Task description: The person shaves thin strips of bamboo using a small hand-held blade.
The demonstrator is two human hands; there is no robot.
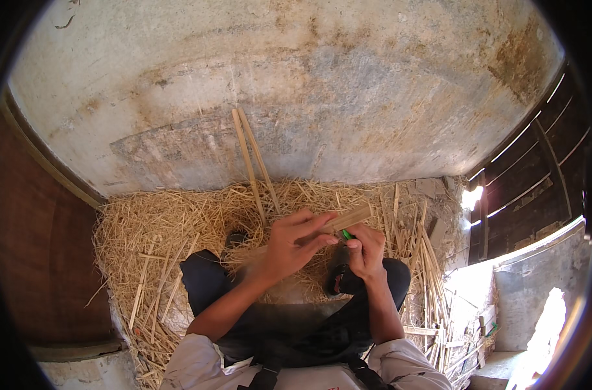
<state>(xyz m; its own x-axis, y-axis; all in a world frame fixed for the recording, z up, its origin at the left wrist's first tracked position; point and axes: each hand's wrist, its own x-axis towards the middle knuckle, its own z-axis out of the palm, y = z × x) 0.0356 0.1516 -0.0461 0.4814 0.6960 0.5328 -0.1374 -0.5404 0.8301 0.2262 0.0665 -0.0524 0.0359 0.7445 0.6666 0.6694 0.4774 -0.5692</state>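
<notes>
A flat light wooden strip, likely bamboo (352,216), runs diagonally between my hands over my bent knees. My left hand (295,244) grips the strip from the left, thumb and fingers around it. My right hand (364,250) holds a green-handled tool (347,233) against the strip's underside; its blade is too hidden to make out. Two long pale slats (245,153) lean upright on the wall just beyond my left hand.
Loose straw (153,227) covers the floor around my dark-shod feet. A bundle of split sticks (429,286) lies at right. A stained concrete wall (296,78) stands ahead, a brown wooden panel (49,227) at left, a dark slatted wall (523,175) at right.
</notes>
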